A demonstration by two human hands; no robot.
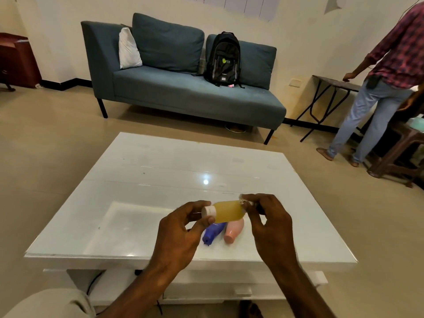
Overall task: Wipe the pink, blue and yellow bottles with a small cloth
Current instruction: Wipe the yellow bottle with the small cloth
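A yellow bottle [229, 211] with a white cap lies sideways in the air above the white table [142, 187]. My left hand [181, 228] pinches its cap end. My right hand [267, 216] holds a small pale cloth [245, 199] against the bottle's base; most of the cloth is hidden in the fingers. Under the yellow bottle a blue bottle [212, 234] and a pink bottle [233, 231] lie side by side on the table, caps toward me.
A blue sofa [183, 92] with a black backpack [222, 59] stands beyond the table. At the right a person in a checked shirt [378, 88] stands by a folding table [330, 84] and a brown stool [399, 157].
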